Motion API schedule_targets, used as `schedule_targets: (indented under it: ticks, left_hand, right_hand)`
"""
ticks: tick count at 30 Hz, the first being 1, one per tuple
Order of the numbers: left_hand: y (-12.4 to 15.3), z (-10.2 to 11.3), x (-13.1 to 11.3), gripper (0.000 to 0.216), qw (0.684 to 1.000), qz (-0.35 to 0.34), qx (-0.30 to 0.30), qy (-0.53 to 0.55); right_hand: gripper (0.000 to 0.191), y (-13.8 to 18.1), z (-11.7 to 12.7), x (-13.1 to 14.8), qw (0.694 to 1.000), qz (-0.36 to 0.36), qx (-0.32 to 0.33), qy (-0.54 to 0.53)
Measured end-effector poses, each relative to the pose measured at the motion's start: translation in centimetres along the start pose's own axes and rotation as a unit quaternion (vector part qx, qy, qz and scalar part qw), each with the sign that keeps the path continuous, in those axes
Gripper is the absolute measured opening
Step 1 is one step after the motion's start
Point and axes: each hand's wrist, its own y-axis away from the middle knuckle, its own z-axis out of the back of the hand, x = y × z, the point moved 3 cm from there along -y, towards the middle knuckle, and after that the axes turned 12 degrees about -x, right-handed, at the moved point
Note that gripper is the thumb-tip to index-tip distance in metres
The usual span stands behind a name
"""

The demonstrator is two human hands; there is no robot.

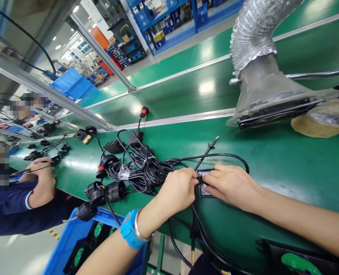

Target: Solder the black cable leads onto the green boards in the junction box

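Note:
A small flat black module with a pale label (204,182) lies on the green belt (286,160). My left hand (178,189), with a blue watch on its wrist, is closed in a pinch on the module's left edge. My right hand (232,184) presses its closed fingers on the module's right side. Black cables (215,156) run from the module over the belt. A tied coil of black cable (142,168) with round black connectors (106,193) lies just left of my left hand.
A silver flexible duct with a wide hood (268,95) hangs over the belt at the right. At the left a co-worker in a dark blue sleeve (20,210) works with hands on a cable. A blue crate (72,244) stands below the belt's near edge. More cable sets (43,152) lie further along.

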Motion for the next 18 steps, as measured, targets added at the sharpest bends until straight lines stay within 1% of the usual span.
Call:
schedule_targets:
  ticks: [2,4,7,10,12,14,16,18]
  left_hand:
    - [-0.2,-0.1,0.5,0.015,0.999,0.026,-0.005,0.040]
    - [-0.3,-0.2,0.9,0.015,0.997,0.046,0.005,0.070]
    - [-0.7,-0.5,1.4,0.018,0.991,0.073,0.058,0.099]
    - [-1.7,-0.9,1.7,0.020,0.985,0.079,0.122,0.098]
    - [-2.3,-1.2,1.6,0.020,0.984,0.076,0.139,0.086]
    - [-2.7,-1.4,1.4,0.018,0.986,0.077,0.133,0.063]
    - [-2.5,-1.4,1.0,0.014,0.991,0.076,0.109,0.033]
    - [-1.6,-1.4,0.6,0.011,0.995,0.075,0.069,0.006]
  right_hand:
    - [0.015,0.0,0.0,0.1,1.000,0.000,-0.003,0.007]
    - [0.014,0.0,0.0,0.1,1.000,0.005,-0.004,0.003]
    - [0.012,-0.1,-0.1,0.0,1.000,0.009,0.010,-0.010]
    - [0.011,-0.3,-0.1,-0.1,0.999,0.002,0.041,-0.014]
    - [0.009,-0.5,-0.2,0.2,0.998,-0.003,0.069,-0.008]
    - [0.004,-0.8,-0.5,0.6,0.995,0.003,0.098,0.001]
    - [0.013,-1.2,-0.8,1.2,0.993,0.023,0.114,0.008]
    - [0.018,-1.5,-0.9,1.5,0.993,0.040,0.112,0.009]
